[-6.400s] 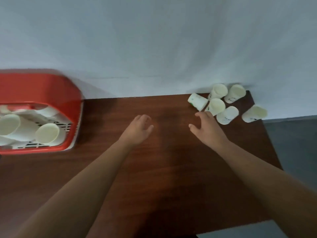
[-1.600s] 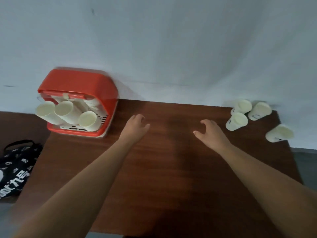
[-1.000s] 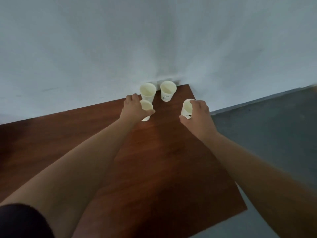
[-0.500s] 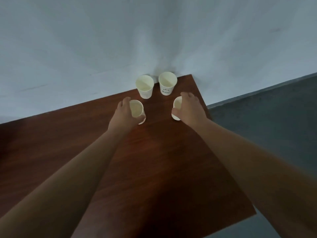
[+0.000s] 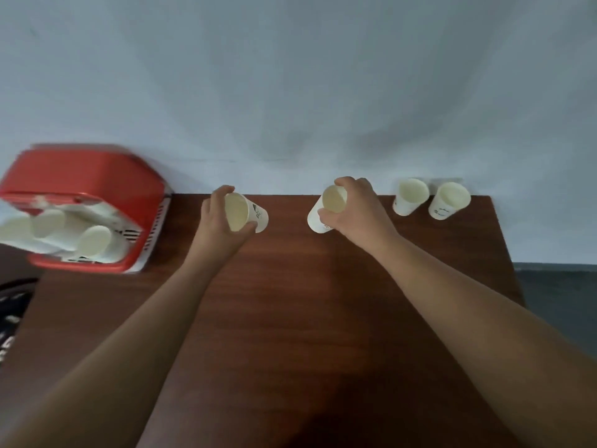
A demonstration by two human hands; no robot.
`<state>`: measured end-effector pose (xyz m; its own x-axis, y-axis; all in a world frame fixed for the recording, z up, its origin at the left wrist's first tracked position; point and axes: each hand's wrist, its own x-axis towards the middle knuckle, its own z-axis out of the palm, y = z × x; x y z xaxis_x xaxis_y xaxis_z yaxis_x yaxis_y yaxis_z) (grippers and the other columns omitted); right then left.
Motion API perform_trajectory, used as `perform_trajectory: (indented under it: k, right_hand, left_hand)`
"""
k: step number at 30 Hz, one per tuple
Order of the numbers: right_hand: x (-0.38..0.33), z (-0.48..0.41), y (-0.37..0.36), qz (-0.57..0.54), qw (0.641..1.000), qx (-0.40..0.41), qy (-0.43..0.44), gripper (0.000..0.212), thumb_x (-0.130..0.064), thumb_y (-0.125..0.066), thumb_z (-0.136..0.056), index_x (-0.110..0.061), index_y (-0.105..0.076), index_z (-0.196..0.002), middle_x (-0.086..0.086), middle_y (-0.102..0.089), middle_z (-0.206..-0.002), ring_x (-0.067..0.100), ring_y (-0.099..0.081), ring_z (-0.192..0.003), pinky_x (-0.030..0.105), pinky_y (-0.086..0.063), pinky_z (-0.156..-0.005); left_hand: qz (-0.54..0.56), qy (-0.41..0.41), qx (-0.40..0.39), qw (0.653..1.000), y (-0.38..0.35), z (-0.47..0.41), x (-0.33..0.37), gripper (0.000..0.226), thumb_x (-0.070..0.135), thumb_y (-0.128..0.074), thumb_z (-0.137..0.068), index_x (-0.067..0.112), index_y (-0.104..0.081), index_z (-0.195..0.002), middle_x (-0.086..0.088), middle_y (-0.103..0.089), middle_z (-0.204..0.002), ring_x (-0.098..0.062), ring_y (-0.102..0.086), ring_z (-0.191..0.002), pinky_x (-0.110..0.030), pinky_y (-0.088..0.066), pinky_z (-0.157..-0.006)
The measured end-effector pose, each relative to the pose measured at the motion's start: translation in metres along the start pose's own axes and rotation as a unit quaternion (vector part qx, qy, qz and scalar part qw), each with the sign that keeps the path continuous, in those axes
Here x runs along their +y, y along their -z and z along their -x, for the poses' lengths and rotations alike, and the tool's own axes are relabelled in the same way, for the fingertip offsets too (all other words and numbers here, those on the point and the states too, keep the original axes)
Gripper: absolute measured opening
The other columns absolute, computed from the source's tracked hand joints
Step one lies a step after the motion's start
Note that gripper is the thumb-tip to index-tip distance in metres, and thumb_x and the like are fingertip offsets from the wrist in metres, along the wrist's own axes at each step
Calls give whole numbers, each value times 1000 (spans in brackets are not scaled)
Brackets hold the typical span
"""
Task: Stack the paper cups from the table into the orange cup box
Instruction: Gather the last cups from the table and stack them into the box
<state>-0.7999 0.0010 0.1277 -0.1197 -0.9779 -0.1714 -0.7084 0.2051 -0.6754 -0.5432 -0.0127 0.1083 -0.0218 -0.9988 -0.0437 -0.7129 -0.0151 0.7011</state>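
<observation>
Each of the hands grips a paper cup, left hand (image 5: 223,218) and right hand (image 5: 355,211), mid-carry above the tabletop (image 5: 290,318); next, likely, slotting both into the orange cup box (image 5: 97,176) at far left.

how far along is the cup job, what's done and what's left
Done: several paper cups already lie inside the orange cup box at the table's left; the blur hides the exact count. In hand: the left hand holds one cup and the right hand holds another cup, both lifted and tilted. Left: two cups stand upright at the far right corner of the table.
</observation>
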Motion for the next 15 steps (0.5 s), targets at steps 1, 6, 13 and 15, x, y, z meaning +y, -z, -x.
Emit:
perform_trajectory:
  k: [1,6,13,15]
  right_hand:
    - [-22,-1,-12,-1,1000,-6,11,69,-34,-74,-82,-18,-45,-142,5,-45,-131,22,-54,-111,29,-41,-88]
    - [-125,5,-77,-8,998,-33,52,68,-34,-74,-82,-20,-45,-142,4,-44,-130,23,-54,-111,36,-47,-94]
    - [-226,14,-159,-1,995,-63,82,67,-36,-74,-81,-22,-46,-140,2,-44,-127,23,-56,-107,40,-51,-93]
    - [-246,14,-178,6,995,-65,81,66,-36,-74,-81,-21,-47,-139,2,-45,-127,22,-55,-107,39,-49,-94]
  left_hand:
    - [1,3,12,1000,21,2,-12,77,21,-79,-82,21,-36,-145,-6,-39,-144,-10,-40,-116,-27,-33,-99]
    - [26,56,99,993,120,16,-86,74,17,-80,-79,20,-40,-142,-11,-40,-138,-25,-44,-124,-33,-36,-105]
    - [28,106,143,984,206,19,-179,75,19,-78,-83,27,-38,-146,-12,-31,-143,-29,-41,-126,-37,-38,-101]
    - [21,104,141,984,217,10,-200,75,22,-78,-84,29,-38,-147,-11,-31,-143,-28,-42,-126,-38,-39,-102]
